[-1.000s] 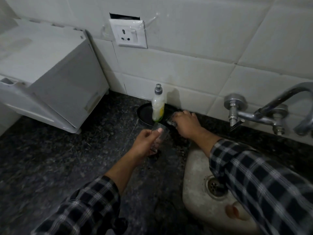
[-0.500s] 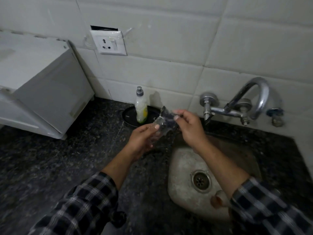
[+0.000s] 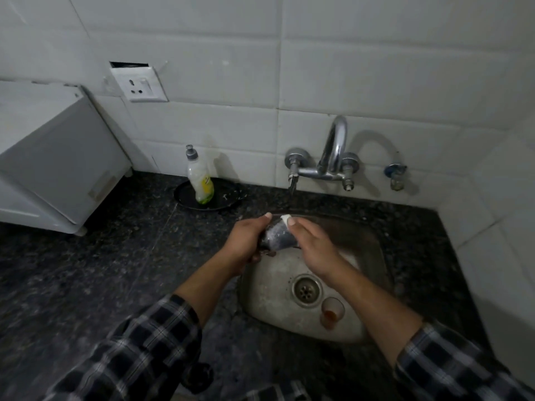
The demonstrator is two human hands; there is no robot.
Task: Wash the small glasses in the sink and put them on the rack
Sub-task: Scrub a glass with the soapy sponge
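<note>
My left hand (image 3: 246,240) grips a small clear glass (image 3: 276,237) over the back left edge of the steel sink (image 3: 266,287). My right hand (image 3: 311,244) lies over the glass from the right, fingers curled on its rim, with a small white bit (image 3: 285,219) at its fingertips. The glass is tilted and looks soapy. A second small glass (image 3: 331,312) with reddish residue stands in the sink, right of the drain (image 3: 307,289).
A chrome tap (image 3: 327,166) juts from the tiled wall behind the sink. A dish soap bottle (image 3: 201,178) stands on a dark round plate (image 3: 228,195) at the back of the dark granite counter (image 3: 101,270). A white appliance (image 3: 55,157) fills the left.
Both hands have carried the glass from beside the soap bottle rightward to above the sink. My right hand now covers the glass; the view has shifted right onto the sink.
</note>
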